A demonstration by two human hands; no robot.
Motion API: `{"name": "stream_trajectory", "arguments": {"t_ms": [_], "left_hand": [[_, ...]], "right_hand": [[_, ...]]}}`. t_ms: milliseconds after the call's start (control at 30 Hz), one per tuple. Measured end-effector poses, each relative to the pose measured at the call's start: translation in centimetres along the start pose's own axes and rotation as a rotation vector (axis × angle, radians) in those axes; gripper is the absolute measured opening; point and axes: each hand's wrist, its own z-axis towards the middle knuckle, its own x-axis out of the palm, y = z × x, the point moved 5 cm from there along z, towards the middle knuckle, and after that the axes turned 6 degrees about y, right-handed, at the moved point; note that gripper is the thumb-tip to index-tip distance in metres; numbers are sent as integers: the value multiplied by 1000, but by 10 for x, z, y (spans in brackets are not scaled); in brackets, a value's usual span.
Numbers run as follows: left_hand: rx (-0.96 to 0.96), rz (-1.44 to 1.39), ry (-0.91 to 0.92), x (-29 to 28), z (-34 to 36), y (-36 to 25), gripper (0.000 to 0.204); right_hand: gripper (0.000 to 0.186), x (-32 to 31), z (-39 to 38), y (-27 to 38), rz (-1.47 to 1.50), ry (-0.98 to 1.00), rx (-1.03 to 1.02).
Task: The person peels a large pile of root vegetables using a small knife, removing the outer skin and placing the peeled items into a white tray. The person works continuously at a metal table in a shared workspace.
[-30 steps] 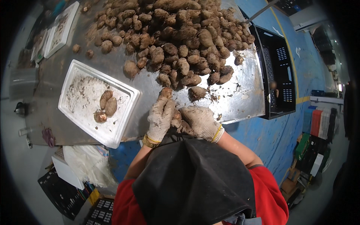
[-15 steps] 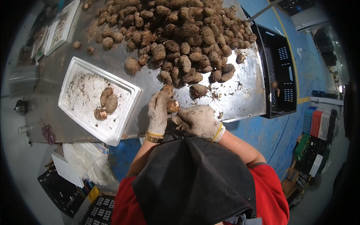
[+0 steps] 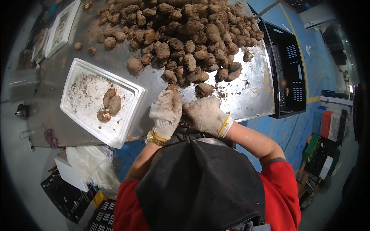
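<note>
My left hand (image 3: 165, 111) and my right hand (image 3: 205, 114), both in dirty white knit gloves, are pressed together at the near edge of the steel table (image 3: 252, 96). They close around a brown hairy root (image 3: 173, 88) whose tip shows above the left glove; the rest of it is hidden. A big heap of the same brown roots (image 3: 189, 34) covers the far part of the table. To the left lies a white foam tray (image 3: 73, 77) with three cleaned roots (image 3: 110, 102) in it.
A black plastic crate (image 3: 289, 65) stands past the table's right edge on a blue floor. Another white tray (image 3: 61, 27) lies at the far left. White bags (image 3: 92, 165) and dark crates (image 3: 61, 192) sit below the table at lower left. Stacked coloured crates (image 3: 327, 127) are at the right.
Both hands have drawn closer together and closed more tightly over the root, hiding most of it. The view has shifted slightly.
</note>
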Motion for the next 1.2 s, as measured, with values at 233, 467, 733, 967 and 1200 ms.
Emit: {"name": "stream_trajectory", "arguments": {"t_ms": [233,467,733,967,1200], "left_hand": [[-964,-1214,-52,45,-23,48,35],[-429,-848,118,36,-22,51,31],[-532,-825,-59,32,-14,43,30],[-584,-1059,-6,60,-22,65,31],[-619,-1263,61,71,-29,83,48]], "right_hand": [[40,28,1,10,69,-177,-79],[40,-1,-11,-27,187,-417,-105],[28,3,-4,-2,73,-226,49],[34,36,9,2,151,-367,-195],[36,10,-14,-40,476,-614,-130]]}}
